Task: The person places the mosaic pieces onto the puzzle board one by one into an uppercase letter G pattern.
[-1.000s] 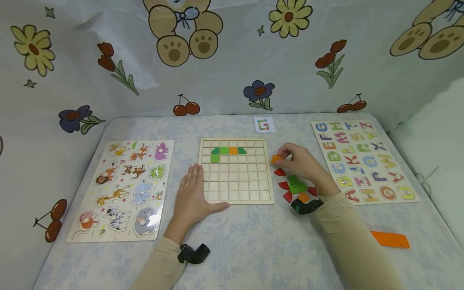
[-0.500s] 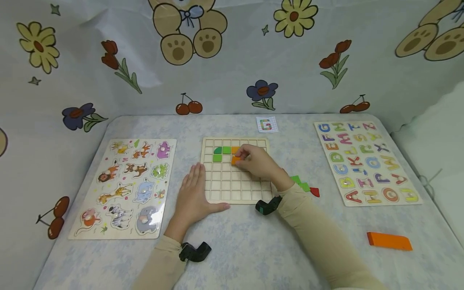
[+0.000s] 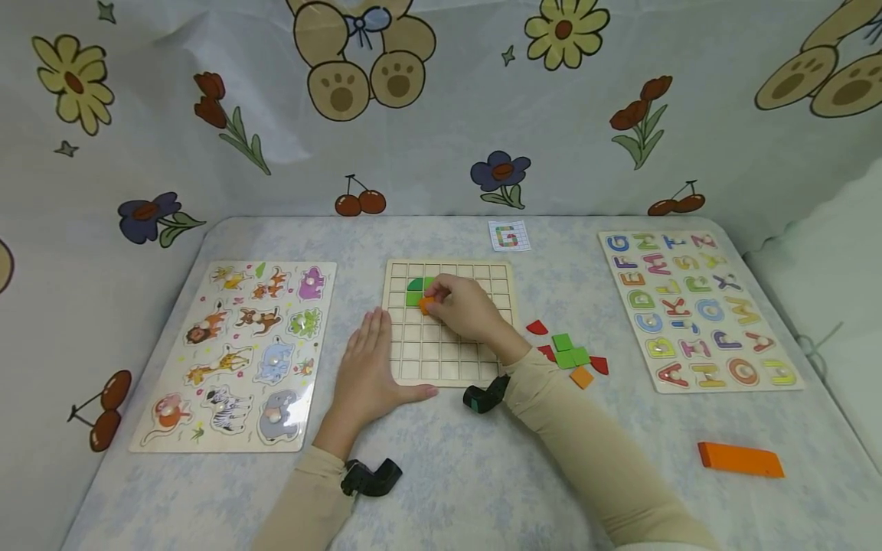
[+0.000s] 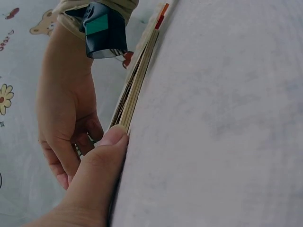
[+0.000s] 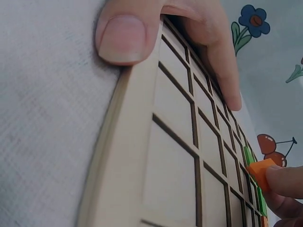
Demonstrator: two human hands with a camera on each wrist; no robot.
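Note:
My right hand pinches an orange square tile between thumb and fingertips. It hovers over the wooden grid board, just right of a green square tile in the second row. Above that green tile sits a dark green rounded corner tile; part of another green tile shows beside it. My fingers hide the rest of the top row. The left hand lies with straight fingers along the board's left edge, its thumb touching the front edge.
Loose red tiles, green tiles and an orange tile lie right of the board. A small pattern card lies behind. An animal puzzle stands left, a letter puzzle right, an orange bar front right.
The right hand has carried the orange square tile from the loose pile leftward over the board, toward the green tile in the second row. The left hand has stayed on the board's edge.

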